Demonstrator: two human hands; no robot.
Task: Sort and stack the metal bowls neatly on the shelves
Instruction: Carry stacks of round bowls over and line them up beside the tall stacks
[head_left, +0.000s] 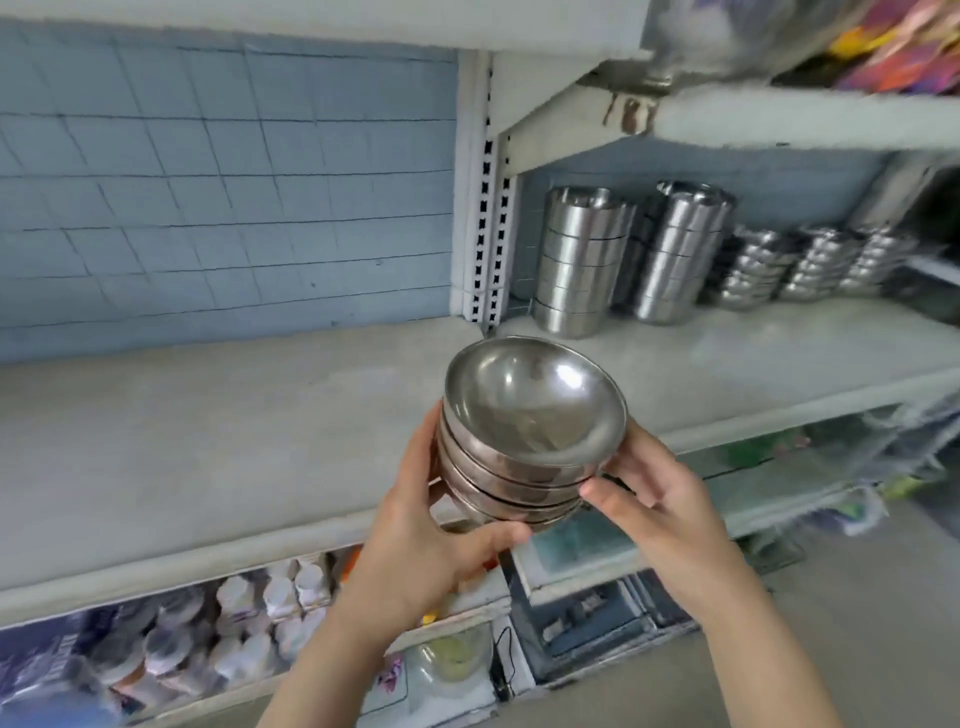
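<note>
A stack of several shallow metal bowls (532, 415) is held in the air in front of the grey shelf (208, 441), tilted towards me so the top bowl's inside shows. My left hand (431, 525) cups the stack from below and on its left side, thumb under the lowest bowl. My right hand (654, 499) grips the stack's right side with its fingertips on the rims. On the right-hand shelf (779, 358) stand two tall columns of stacked steel bowls (582, 260) and three lower stacks of small rimmed bowls (810, 265).
A white slotted upright (485, 208) divides the left bay from the right one. An upper shelf (805, 119) overhangs the right bay. Below the shelf edge sit white jars (270, 613) and packaged goods (587, 608). The back wall is blue-grey tile.
</note>
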